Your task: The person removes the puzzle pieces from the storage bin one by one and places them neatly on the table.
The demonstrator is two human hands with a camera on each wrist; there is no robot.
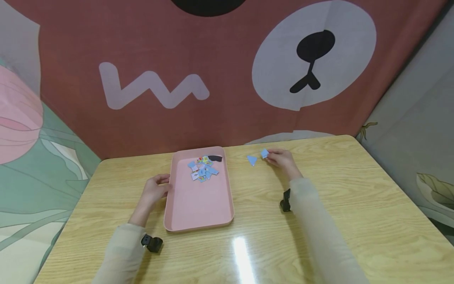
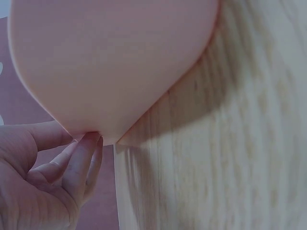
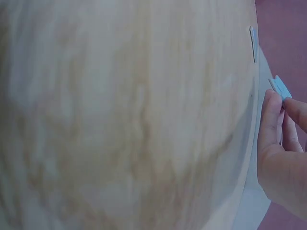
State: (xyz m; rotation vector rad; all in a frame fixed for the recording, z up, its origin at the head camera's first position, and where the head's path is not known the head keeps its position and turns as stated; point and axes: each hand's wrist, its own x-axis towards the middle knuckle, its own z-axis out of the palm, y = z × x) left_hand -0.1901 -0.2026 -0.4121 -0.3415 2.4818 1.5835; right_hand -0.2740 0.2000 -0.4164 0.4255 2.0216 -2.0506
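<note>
My left hand (image 1: pixel 155 190) is at the left side of a pink tray (image 1: pixel 198 213). In the left wrist view, its thumb and fingers pinch the edge of the tray (image 2: pixel 115 62). Small flat puzzle pieces (image 1: pixel 202 172), mostly light blue with some printed ones, lie in a pile toward the tray's far end. Right of the tray, my right hand (image 1: pixel 281 159) pinches a light-blue puzzle piece (image 1: pixel 264 153) between thumb and fingertips; the right wrist view shows this piece (image 3: pixel 282 87) held above the table. A blue triangular piece (image 1: pixel 252 160) lies just left of that hand.
A black curved piece (image 1: pixel 215 158) lies at the tray's far right corner. The wooden table (image 1: pixel 354 205) ends at a hanging red cloth (image 1: pixel 227 118) with bear faces. Patterned cloth (image 1: pixel 21 177) hangs at the left, and more at the right. Light glares off the table's front.
</note>
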